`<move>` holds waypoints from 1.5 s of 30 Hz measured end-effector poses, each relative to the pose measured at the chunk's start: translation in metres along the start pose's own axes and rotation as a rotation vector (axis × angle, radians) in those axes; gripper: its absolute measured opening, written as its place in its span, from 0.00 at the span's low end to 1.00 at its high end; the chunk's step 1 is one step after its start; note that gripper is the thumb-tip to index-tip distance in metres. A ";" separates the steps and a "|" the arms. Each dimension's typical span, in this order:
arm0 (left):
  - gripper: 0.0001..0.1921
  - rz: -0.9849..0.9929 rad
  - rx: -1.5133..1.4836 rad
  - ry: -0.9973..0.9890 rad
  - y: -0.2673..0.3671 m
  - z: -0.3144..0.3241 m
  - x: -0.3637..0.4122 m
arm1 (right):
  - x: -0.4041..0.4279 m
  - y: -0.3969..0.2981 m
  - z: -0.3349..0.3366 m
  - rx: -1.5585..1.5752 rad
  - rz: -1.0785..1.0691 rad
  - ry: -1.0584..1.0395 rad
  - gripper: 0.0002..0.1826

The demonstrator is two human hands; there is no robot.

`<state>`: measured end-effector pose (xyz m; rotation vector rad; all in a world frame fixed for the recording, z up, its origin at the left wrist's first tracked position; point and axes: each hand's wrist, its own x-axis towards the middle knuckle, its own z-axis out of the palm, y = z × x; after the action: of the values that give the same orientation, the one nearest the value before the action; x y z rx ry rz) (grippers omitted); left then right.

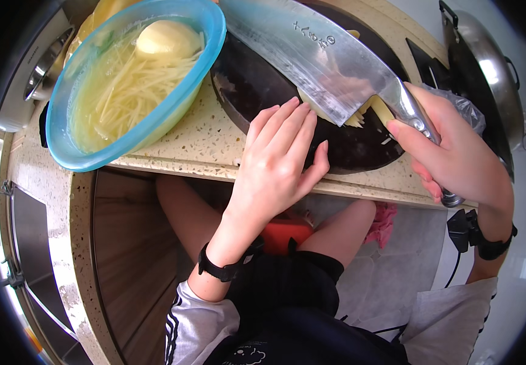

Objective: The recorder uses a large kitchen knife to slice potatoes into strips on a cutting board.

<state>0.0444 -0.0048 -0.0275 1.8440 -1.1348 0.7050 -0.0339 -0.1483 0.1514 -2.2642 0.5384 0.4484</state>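
Observation:
My right hand [454, 137] grips the metal handle of a broad kitchen cleaver [308, 54], its blade slanting across a dark round cutting board [345, 153]. Cut pale-yellow potato pieces [356, 119] lie at the blade's lower corner, mostly hidden behind it. Another yellow strip [381, 111] shows between blade and handle. My left hand [276, 159] is palm down at the board's near edge, thumb spread; its fingertips are beside the blade and potato, though contact is unclear. At left, a blue plastic bowl [219, 27] holds potato shreds [130, 96] in cloudy liquid and a peeled potato [167, 40].
The board and bowl stand on a speckled stone countertop [185, 137], its front edge just before my lap. A large metal pan [491, 68] and a clear plastic bag [461, 107] are at right. A metal bowl [48, 68] stands at far left.

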 end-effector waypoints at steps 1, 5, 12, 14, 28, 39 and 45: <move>0.18 0.000 0.003 -0.003 0.000 0.000 0.000 | 0.000 0.000 0.000 0.002 -0.005 0.000 0.15; 0.18 -0.007 0.006 -0.018 0.001 0.000 0.000 | -0.001 0.001 0.003 0.030 -0.009 0.001 0.13; 0.18 0.003 0.006 -0.024 0.001 0.000 0.000 | -0.001 0.001 0.005 -0.018 0.001 0.030 0.12; 0.18 0.002 0.006 -0.023 0.000 -0.001 0.000 | -0.001 0.001 0.006 -0.038 -0.010 0.034 0.11; 0.18 0.016 0.009 -0.040 -0.001 -0.001 0.000 | 0.007 0.030 0.016 0.058 -0.099 0.120 0.13; 0.17 0.023 0.011 -0.062 -0.001 -0.002 0.002 | 0.010 -0.003 -0.032 0.021 0.053 0.078 0.11; 0.17 -0.132 -0.085 -0.095 0.008 -0.011 0.008 | -0.007 0.019 -0.039 0.061 -0.007 -0.010 0.12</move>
<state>0.0406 -0.0009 -0.0132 1.8768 -1.0746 0.4910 -0.0432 -0.1872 0.1691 -2.2037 0.5323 0.4339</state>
